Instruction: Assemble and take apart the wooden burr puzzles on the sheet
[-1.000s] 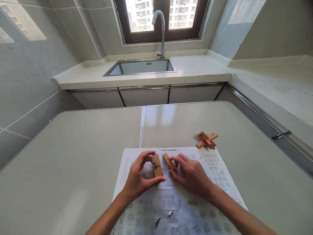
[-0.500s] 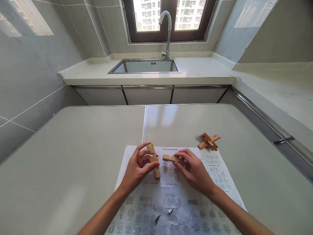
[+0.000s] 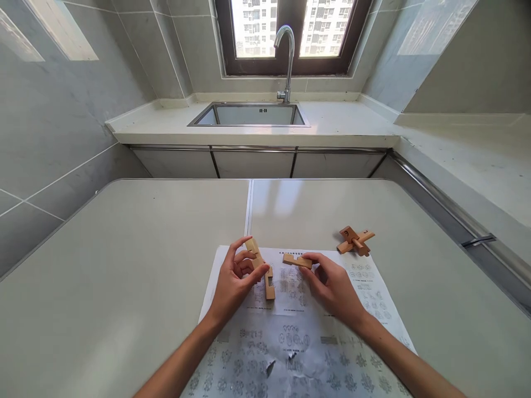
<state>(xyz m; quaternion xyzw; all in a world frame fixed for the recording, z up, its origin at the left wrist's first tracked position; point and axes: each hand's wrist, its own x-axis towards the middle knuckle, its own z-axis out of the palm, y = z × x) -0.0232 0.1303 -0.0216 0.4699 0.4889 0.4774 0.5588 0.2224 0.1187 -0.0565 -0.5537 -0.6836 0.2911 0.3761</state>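
Note:
My left hand is closed on notched wooden puzzle pieces, gripped between thumb and fingers; they slant from upper left to lower right, and the fingers hide part of where they meet. In my right hand another notched wooden puzzle piece is pinched by its right end and points left, its notch showing on top. A small gap separates it from the pieces in my left hand. Both hands are above a printed instruction sheet with rows of small puzzle drawings and torn spots.
Several darker wooden puzzle pieces with numbers lie crossed in a pile at the sheet's upper right corner. The pale table has a seam down its middle. Beyond its far edge stand a counter with a sink and a faucet.
The piece in my right hand has moved slightly right, away from the left hand's pieces. The pieces in my left hand have tilted, and their notched lower part shows more. The view has shifted slightly.

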